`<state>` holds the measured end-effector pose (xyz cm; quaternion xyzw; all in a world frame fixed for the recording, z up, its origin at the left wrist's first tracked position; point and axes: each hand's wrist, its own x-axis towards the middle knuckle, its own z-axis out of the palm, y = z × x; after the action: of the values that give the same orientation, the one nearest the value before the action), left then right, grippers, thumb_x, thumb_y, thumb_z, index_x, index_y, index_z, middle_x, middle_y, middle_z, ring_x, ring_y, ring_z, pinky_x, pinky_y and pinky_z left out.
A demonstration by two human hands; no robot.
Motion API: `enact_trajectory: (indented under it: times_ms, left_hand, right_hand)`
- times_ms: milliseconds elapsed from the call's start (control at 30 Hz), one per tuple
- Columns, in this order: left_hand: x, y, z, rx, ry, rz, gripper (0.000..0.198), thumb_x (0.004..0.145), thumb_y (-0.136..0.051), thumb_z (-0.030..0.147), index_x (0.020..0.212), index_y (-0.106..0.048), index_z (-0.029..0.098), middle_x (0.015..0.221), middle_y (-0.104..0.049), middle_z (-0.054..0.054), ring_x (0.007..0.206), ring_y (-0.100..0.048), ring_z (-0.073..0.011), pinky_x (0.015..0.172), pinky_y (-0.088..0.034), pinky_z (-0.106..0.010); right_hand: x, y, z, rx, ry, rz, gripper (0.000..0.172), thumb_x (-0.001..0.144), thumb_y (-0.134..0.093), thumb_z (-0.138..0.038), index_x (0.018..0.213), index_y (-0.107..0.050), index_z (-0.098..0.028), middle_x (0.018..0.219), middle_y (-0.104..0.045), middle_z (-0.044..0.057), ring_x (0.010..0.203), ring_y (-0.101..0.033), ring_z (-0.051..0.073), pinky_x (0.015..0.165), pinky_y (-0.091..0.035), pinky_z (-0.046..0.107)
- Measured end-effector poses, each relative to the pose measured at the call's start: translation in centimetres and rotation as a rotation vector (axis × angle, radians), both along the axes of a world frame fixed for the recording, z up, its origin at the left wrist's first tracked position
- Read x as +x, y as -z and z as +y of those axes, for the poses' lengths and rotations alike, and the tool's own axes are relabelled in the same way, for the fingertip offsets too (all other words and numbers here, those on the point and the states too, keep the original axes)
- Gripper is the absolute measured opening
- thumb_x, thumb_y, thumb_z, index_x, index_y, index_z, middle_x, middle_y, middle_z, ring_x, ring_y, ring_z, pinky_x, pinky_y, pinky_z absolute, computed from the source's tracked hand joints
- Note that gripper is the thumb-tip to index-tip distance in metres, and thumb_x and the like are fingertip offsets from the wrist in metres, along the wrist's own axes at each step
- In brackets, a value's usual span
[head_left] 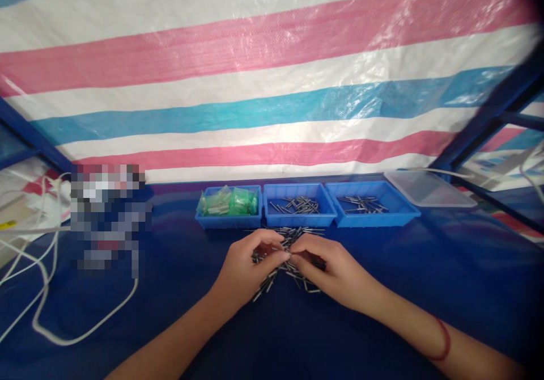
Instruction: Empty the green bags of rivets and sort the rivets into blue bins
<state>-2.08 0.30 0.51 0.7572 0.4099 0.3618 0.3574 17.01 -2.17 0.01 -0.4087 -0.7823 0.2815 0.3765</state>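
Note:
A loose pile of thin metal pins [293, 235], silver and dark, lies on the blue tabletop under my hands. They resemble blind rivets. Over the pile's left side, my left hand [249, 264] has its thumb and forefinger brought together in a pinch. My right hand [335, 264] pinches from the opposite side, its fingertips meeting the left ones above the pile. Whatever sits between the fingertips is too small and covered to identify. Both hands hide part of the pile.
Behind the pile stand three blue trays: the left tray [229, 222] holds green-tinted bags, while the middle tray [300, 220] and right tray [378, 219] hold metal pins. A clear plastic lid [431, 189] lies at back right. White cables [46, 289] loop across the left.

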Motion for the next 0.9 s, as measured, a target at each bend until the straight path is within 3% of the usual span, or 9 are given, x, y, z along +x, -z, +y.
enact_trajectory:
  times_ms: [300, 567, 900]
  left_hand:
    - [0.3, 0.76, -0.19, -0.097, 0.007, -0.107, 0.021, 0.079, -0.068, 0.025, 0.097, -0.059, 0.019, 0.082, -0.069, 0.0, 0.073, -0.065, -0.0141, 0.067, -0.049, -0.023]
    - [0.39, 0.73, -0.11, -0.108, -0.007, -0.055, 0.013, 0.08, -0.066, 0.029, 0.084, -0.064, 0.017, 0.076, -0.064, 0.0, 0.069, -0.06, -0.0135, 0.064, -0.047, -0.023]
    - [0.3, 0.9, -0.07, -0.114, -0.011, -0.039, 0.015, 0.08, -0.064, 0.031, 0.084, -0.064, 0.017, 0.073, -0.061, 0.0, 0.066, -0.056, -0.0131, 0.061, -0.044, -0.023]
  right_hand:
    - [-0.22, -0.23, -0.27, 0.008, -0.035, -0.013, 0.018, 0.091, -0.048, -0.021, 0.076, -0.057, -0.019, 0.073, -0.057, 0.001, 0.07, -0.054, 0.013, 0.064, -0.043, 0.026]
    - [-0.31, 0.04, -0.27, -0.003, -0.009, 0.024, 0.017, 0.091, -0.049, -0.021, 0.076, -0.058, -0.019, 0.072, -0.058, 0.001, 0.069, -0.055, 0.013, 0.063, -0.043, 0.026]
    - [-0.17, 0.0, -0.29, 0.038, 0.059, 0.073, 0.011, 0.088, -0.053, -0.021, 0.08, -0.059, -0.02, 0.072, -0.059, 0.002, 0.066, -0.054, 0.014, 0.06, -0.044, 0.026]
